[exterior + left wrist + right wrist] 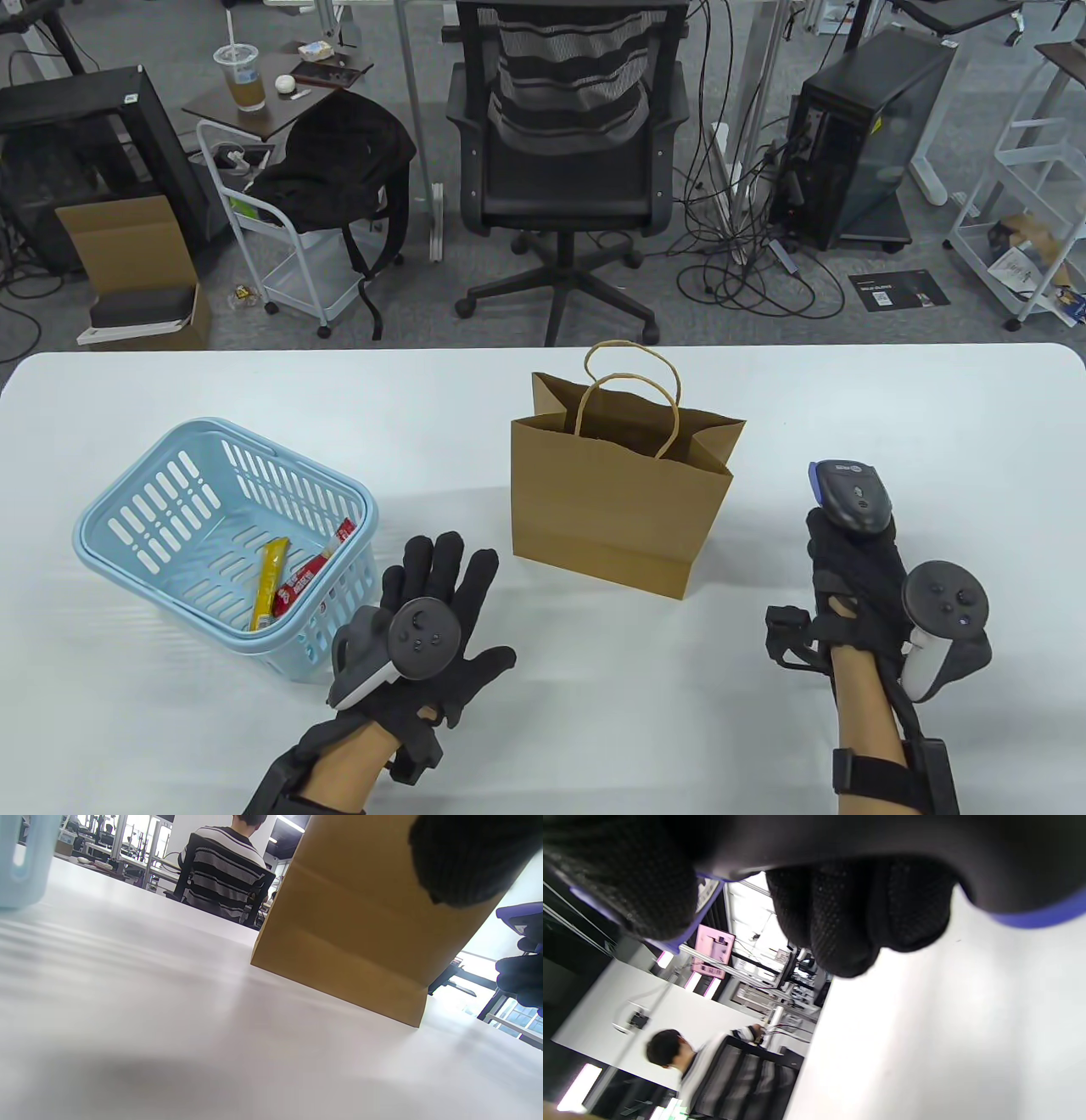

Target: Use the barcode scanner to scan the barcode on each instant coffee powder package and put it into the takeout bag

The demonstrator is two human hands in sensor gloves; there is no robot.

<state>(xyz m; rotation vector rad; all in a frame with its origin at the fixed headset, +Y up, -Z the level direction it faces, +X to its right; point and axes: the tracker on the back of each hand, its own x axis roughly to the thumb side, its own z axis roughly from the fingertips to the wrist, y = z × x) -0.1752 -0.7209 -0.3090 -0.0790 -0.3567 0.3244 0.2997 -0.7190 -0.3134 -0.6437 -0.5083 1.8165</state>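
A brown paper takeout bag with twisted paper handles (622,501) stands upright and open-topped near the middle of a white table (543,730), and everything else is placed here in relation to it. To the bag's left, well apart from it, sits a light blue slotted plastic basket (161,509), tilted slightly. Inside the basket lie two slim instant coffee powder packages: a yellow stick package (269,585) and a red and white stick package (310,575), side by side and touching or nearly so on the basket floor (any barcode on them is too small to make out). Between the basket and the bag, nearer the front edge of the table, the person's left hand (437,611) in a black sensor glove is spread flat with its fingers straight and apart, holding nothing; a round grey tracker is strapped to its back. From the left wrist view the bag's lower corner (348,942) fills the frame, standing on the table, with a corner of the blue basket (21,861) at the far left edge. To the bag's right, well apart from it, the person's right hand (857,586), also in a black glove with a tracker on its back, is wrapped around the handle of a dark grey and blue handheld barcode scanner (853,497), whose head rises above the fingers. The right wrist view shows the gloved fingers (848,912) curled tightly around the scanner's body (1043,914), close up and blurred.
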